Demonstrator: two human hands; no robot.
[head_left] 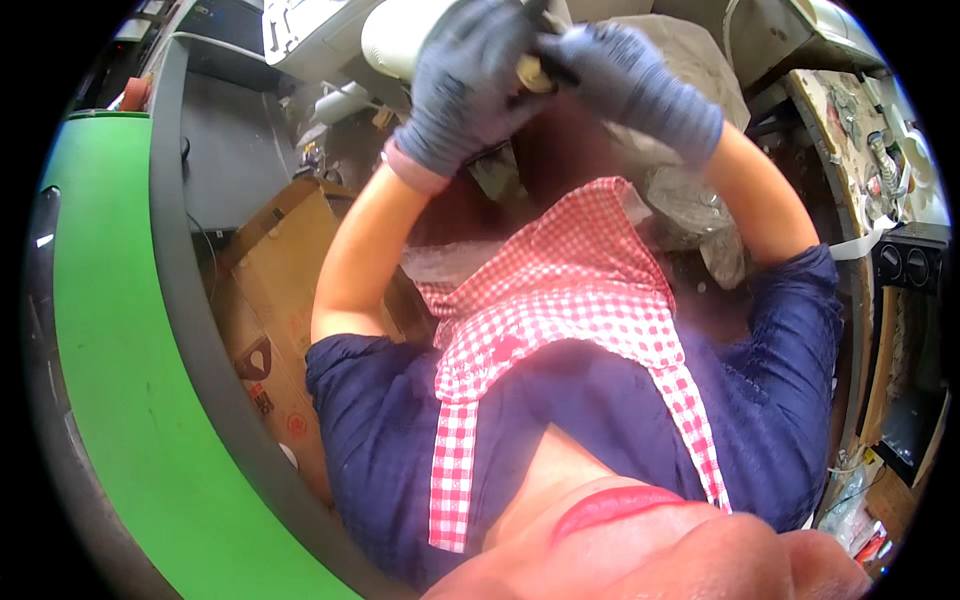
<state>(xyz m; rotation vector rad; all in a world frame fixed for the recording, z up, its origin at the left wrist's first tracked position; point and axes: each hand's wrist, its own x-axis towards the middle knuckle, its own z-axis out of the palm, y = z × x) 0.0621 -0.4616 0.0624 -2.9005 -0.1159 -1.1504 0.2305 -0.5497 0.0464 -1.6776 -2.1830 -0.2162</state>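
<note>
Both my hands wear grey knit gloves and meet at the top of the view. My left hand (465, 85) is closed against a smooth white rounded part (395, 42), which shows on its left side. Close beside it, my right hand (625, 85) is closed around a dark, narrow object (550, 65); its kind is hard to make out. A small cream-coloured piece (533, 73) shows between the two hands. The fingers and the upper edge of the frame hide much of what is held.
Left of me runs a green machine panel (110, 250) with a dark edge. An open cardboard box (275, 290) stands beside it. Clear plastic bags (690, 205) lie beyond my apron. A cluttered workbench (840, 130) and a black box with knobs (910, 262) are at right.
</note>
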